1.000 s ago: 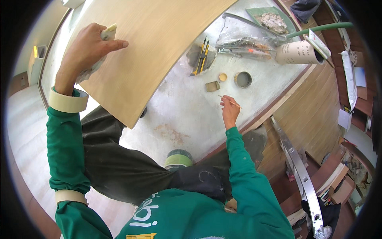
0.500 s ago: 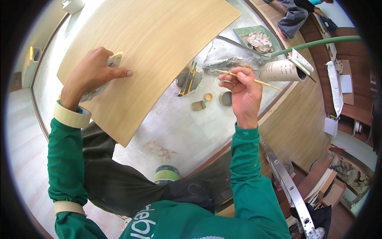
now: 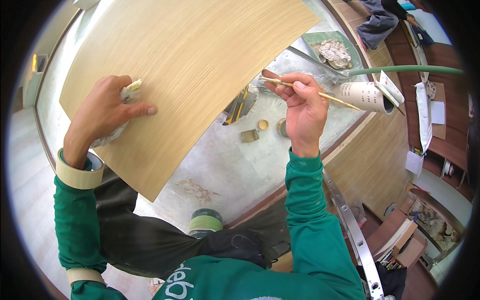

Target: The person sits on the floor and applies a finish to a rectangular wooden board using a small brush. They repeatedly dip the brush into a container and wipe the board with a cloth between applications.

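Note:
My left hand (image 3: 97,107) lies over a large wood-grain panel (image 3: 185,65), its fingers curled round a crumpled clear plastic wrap (image 3: 111,135) with a pale yellowish tip (image 3: 134,85) poking out; what is inside is mostly hidden. The thumb stretches over the panel. Fingers and thumb of my right hand (image 3: 306,107) pinch a slim wooden brush-like stick (image 3: 345,103), its tip close to the panel's right edge. Two rolls of tape ring my left sleeve, one masking tape roll (image 3: 80,174) near the wrist.
Beside the panel lie a yellow-black utility knife (image 3: 236,106), a small open tin (image 3: 249,135) and a round yellow lid (image 3: 263,124). Farther right are a green tray (image 3: 327,40) with crumpled paper, a cardboard tube (image 3: 362,96) and a metal rail (image 3: 350,225). Another person (image 3: 372,25) sits at the far right.
My right hand has brought the stick's tip leftward and up, close to the panel's edge. My left hand keeps its hold, and the whole view has shifted slightly.

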A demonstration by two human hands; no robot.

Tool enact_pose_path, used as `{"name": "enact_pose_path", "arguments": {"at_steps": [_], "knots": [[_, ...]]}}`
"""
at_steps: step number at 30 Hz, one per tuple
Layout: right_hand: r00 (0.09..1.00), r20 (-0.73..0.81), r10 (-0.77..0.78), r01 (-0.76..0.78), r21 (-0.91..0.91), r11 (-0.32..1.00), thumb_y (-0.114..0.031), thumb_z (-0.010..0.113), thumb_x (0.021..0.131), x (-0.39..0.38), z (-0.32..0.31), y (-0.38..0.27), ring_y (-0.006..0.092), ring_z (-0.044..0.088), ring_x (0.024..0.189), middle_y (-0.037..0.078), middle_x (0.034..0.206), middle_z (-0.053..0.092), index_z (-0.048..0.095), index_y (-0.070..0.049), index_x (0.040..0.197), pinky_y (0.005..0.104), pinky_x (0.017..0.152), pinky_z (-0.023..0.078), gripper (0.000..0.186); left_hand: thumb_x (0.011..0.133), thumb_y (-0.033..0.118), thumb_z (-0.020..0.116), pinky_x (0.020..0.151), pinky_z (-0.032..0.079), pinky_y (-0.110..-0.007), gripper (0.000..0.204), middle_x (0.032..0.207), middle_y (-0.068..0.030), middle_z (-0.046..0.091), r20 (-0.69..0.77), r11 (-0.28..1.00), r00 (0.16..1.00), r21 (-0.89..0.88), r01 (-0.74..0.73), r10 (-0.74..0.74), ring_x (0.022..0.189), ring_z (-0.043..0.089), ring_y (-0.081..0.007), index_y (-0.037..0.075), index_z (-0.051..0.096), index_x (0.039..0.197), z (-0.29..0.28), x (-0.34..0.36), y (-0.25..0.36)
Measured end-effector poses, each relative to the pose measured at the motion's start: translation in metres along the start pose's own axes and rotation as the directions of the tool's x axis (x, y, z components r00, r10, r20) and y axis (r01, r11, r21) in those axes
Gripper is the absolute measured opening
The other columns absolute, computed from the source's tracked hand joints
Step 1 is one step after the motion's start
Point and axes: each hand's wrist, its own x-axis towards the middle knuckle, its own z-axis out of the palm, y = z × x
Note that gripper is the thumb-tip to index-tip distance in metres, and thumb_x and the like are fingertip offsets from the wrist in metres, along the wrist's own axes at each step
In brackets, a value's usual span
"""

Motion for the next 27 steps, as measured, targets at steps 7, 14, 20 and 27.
{"name": "enact_pose_path", "arguments": {"at_steps": [7,14,20,27], "knots": [[0.999,-0.033,-0.006,0.006,-0.005,1.000,-0.005,0.052,0.089,0.0032,-0.0043,0.0062,0.0263,0.072,0.095,0.016,0.094,0.071,0.069,0.008,0.098,0.0344,0.085,0.060,0.024,0.068,0.036,0.091,0.065,0.052,-0.041,0.053,0.074,-0.0190,0.065,-0.032,0.999,0.999,-0.036,-0.007,0.006,0.066,0.065,-0.0292,-0.007,0.070,0.091,0.0039,0.0018,-0.0041],[0.997,-0.032,-0.064,0.063,-0.028,0.998,-0.004,0.051,0.090,0.0020,0.0025,0.0062,0.0260,0.073,0.092,0.016,0.094,0.071,0.069,0.009,0.099,0.0342,0.085,0.061,0.024,0.068,0.034,0.091,0.065,0.052,-0.041,0.050,0.072,-0.0186,0.066,-0.016,0.999,1.000,-0.045,0.006,-0.007,0.064,0.065,-0.0281,-0.006,0.070,0.088,0.0037,0.0022,-0.0027],[0.995,-0.064,-0.078,0.073,-0.067,0.995,-0.004,0.052,0.091,0.0027,0.0008,0.0090,0.0232,0.072,0.087,0.015,0.093,0.071,0.070,0.009,0.098,0.0344,0.083,0.061,0.023,0.067,0.036,0.091,0.064,0.052,-0.041,0.051,0.071,-0.0183,0.066,-0.054,0.999,0.998,-0.034,-0.020,0.018,0.062,0.065,-0.0278,-0.005,0.069,0.087,0.0065,0.0012,-0.0031],[0.993,-0.078,-0.087,0.083,-0.059,0.995,-0.005,0.053,0.091,0.0035,0.0021,0.0099,0.0211,0.071,0.083,0.014,0.091,0.071,0.070,0.008,0.097,0.0339,0.083,0.061,0.023,0.066,0.038,0.091,0.065,0.052,-0.041,0.055,0.073,-0.0183,0.067,-0.025,0.999,1.000,-0.042,-0.007,0.006,0.063,0.065,-0.0284,-0.006,0.070,0.090,0.0066,0.0044,-0.0070]]}}
